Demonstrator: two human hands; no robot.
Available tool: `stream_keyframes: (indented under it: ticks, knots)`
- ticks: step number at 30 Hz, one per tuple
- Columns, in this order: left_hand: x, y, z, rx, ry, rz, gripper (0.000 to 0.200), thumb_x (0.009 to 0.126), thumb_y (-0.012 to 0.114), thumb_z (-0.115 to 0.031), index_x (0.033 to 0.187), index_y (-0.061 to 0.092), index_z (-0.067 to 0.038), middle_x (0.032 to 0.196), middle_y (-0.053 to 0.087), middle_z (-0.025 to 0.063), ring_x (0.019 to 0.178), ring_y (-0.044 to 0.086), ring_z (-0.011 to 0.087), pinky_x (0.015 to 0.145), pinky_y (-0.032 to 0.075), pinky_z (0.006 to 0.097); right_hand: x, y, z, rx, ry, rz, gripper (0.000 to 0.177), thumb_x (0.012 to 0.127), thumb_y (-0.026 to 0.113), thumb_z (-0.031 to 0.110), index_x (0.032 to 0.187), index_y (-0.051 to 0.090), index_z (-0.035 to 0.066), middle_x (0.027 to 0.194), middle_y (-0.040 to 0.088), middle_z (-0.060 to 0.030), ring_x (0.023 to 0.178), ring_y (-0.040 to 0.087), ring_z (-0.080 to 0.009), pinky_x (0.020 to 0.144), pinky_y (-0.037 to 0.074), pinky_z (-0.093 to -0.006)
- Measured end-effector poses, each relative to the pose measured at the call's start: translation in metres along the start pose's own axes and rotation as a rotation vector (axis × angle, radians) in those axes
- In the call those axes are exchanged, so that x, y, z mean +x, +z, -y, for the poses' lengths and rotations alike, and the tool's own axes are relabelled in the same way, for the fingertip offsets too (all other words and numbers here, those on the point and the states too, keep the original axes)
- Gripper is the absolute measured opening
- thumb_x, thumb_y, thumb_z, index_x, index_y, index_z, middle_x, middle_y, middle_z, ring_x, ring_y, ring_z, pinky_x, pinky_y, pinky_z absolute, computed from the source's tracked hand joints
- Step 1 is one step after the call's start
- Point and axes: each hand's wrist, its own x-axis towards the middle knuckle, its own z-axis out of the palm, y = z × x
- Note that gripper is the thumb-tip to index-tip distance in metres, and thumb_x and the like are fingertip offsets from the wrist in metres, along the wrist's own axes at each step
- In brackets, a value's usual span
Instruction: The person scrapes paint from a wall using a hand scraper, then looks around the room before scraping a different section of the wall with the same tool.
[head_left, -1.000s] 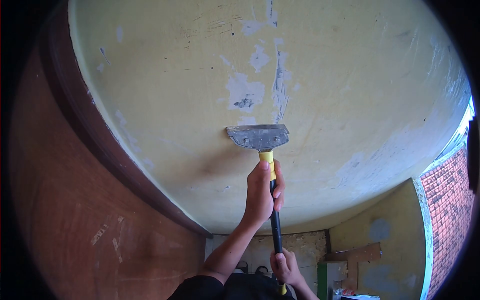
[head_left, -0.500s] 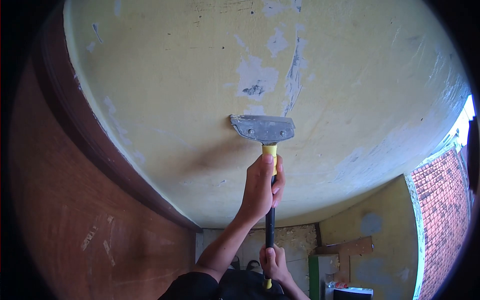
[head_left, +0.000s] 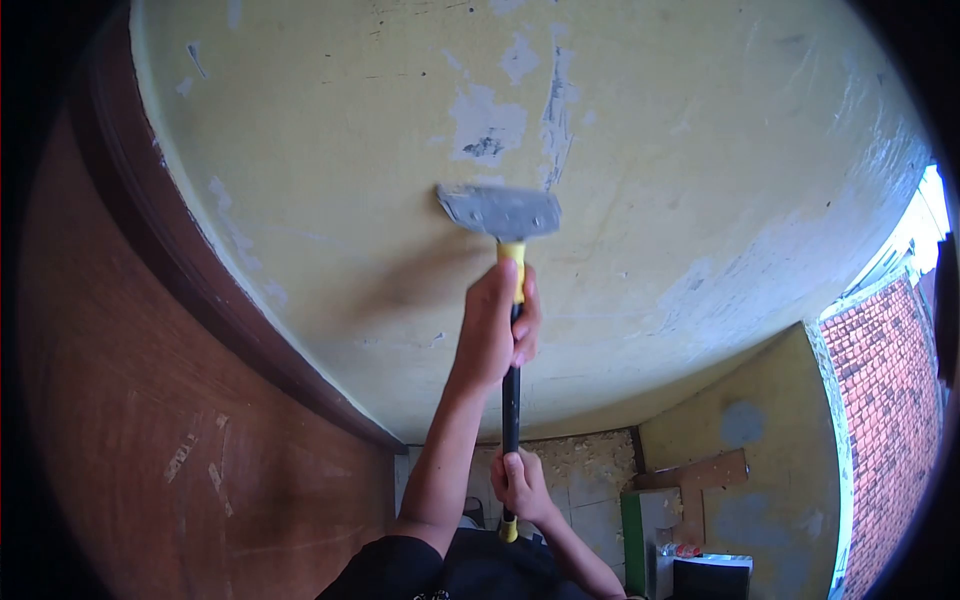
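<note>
A long-handled wall scraper [head_left: 511, 400] points up toward the yellow wall [head_left: 330, 180], its wide grey blade head [head_left: 500, 211] slightly blurred. The blade's edge overlaps the lower end of a bare, peeled patch [head_left: 487, 120]. My left hand [head_left: 500, 310] is wrapped round the yellow collar and black shaft just below the head, thumb lying along the collar. Lower on the shaft, my right hand [head_left: 522, 487] grips close to the yellow end cap [head_left: 509, 530].
A brown wooden door [head_left: 240, 420] with a dark frame [head_left: 200, 270] borders the wall at left. Paint flakes lie on the tiled floor [head_left: 590, 470]. At lower right are a green-edged cabinet [head_left: 655, 530], a plastic bottle [head_left: 682, 550] and an opening onto roof tiles [head_left: 890, 380].
Both hands and the scraper have moved up and left in view, the blade rising slightly against the peeled patches. The camera view has shifted a little too. Both grips stay closed.
</note>
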Motion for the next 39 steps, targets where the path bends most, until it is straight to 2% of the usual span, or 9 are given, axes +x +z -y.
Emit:
stream_keyframes:
  ticks: [5,6,7,9,15,22,30,37,39]
  knots:
    - [0.016,0.026,-0.026,-0.069,0.084,-0.053,0.045,0.102,0.034,-0.053,0.088,0.043,-0.012,0.053,0.031,-0.0047,0.035,0.025,0.0043,0.032,0.023,0.0213,0.009,-0.025,0.056,-0.141,-0.022,-0.049,0.056,0.102,0.036,0.05,0.068,0.044,0.006,0.05,0.042,0.0023,0.043,0.039,-0.0066,0.041,0.029,-0.0237]
    - [0.016,0.025,-0.026,-0.059,0.088,-0.037,0.044,0.102,0.034,-0.053,0.088,0.043,-0.012,0.053,0.031,-0.0047,0.034,0.025,0.0045,0.032,0.023,0.0213,0.006,-0.029,0.052,-0.119,0.011,-0.016,0.047,0.102,0.039,0.037,0.073,0.05,0.002,0.056,0.048,-0.0016,0.052,0.045,-0.0101,0.049,0.038,-0.0289]
    - [0.014,0.023,-0.022,-0.051,0.078,-0.03,0.044,0.102,0.033,-0.052,0.088,0.043,-0.011,0.053,0.031,-0.0047,0.034,0.026,0.0047,0.032,0.023,0.0214,0.005,-0.023,0.045,-0.099,-0.045,-0.016,0.054,0.103,0.035,0.047,0.07,0.045,0.006,0.05,0.042,0.0026,0.042,0.04,-0.0066,0.041,0.03,-0.0231]
    - [0.006,0.02,-0.015,-0.057,0.042,-0.041,0.044,0.103,0.033,-0.052,0.089,0.044,-0.011,0.052,0.031,-0.0046,0.034,0.027,0.005,0.032,0.024,0.0215,-0.003,-0.02,0.032,-0.03,-0.022,0.0,0.053,0.103,0.035,0.046,0.071,0.045,0.006,0.05,0.043,0.0022,0.042,0.041,-0.0069,0.041,0.03,-0.0233]
    - [-0.004,0.016,0.014,-0.049,0.011,-0.051,0.045,0.103,0.033,-0.051,0.089,0.044,-0.01,0.051,0.033,-0.0038,0.034,0.029,0.0057,0.032,0.026,0.0218,-0.026,-0.027,0.023,-0.143,0.009,-0.067,0.053,0.103,0.035,0.045,0.07,0.046,0.005,0.05,0.043,0.0016,0.043,0.041,-0.0073,0.042,0.031,-0.0237]
    - [-0.003,0.019,0.009,-0.042,0.013,-0.053,0.044,0.103,0.032,-0.05,0.087,0.042,-0.01,0.051,0.031,-0.0039,0.034,0.027,0.0048,0.032,0.024,0.0217,-0.025,-0.024,0.036,-0.23,0.018,-0.112,0.056,0.103,0.035,0.047,0.067,0.044,0.005,0.05,0.043,0.001,0.044,0.041,-0.0085,0.042,0.03,-0.0257]
    - [-0.002,0.005,0.007,-0.006,-0.025,-0.018,0.043,0.104,0.032,-0.048,0.086,0.042,-0.011,0.052,0.031,-0.0038,0.034,0.025,0.0042,0.032,0.023,0.0214,-0.014,-0.005,0.008,-0.119,0.014,-0.108,0.056,0.103,0.035,0.047,0.069,0.046,0.004,0.05,0.043,0.0011,0.044,0.04,-0.0078,0.043,0.03,-0.0254]
    - [0.003,0.022,0.005,-0.179,0.009,0.009,0.045,0.102,0.034,-0.054,0.086,0.041,-0.012,0.051,0.03,-0.0043,0.033,0.024,0.0046,0.031,0.021,0.0219,-0.022,-0.03,0.041,-0.37,-0.027,-0.22,0.062,0.1,0.036,0.054,0.068,0.048,0.004,0.049,0.044,-0.0001,0.044,0.041,-0.0084,0.042,0.03,-0.0279]
    - [0.014,0.026,-0.003,-0.172,0.06,0.004,0.046,0.101,0.034,-0.056,0.086,0.041,-0.013,0.051,0.03,-0.0047,0.033,0.024,0.0049,0.031,0.02,0.022,-0.009,-0.032,0.054,-0.354,-0.032,-0.203,0.058,0.101,0.037,0.05,0.07,0.048,0.002,0.05,0.044,-0.0024,0.045,0.042,-0.011,0.044,0.032,-0.03]
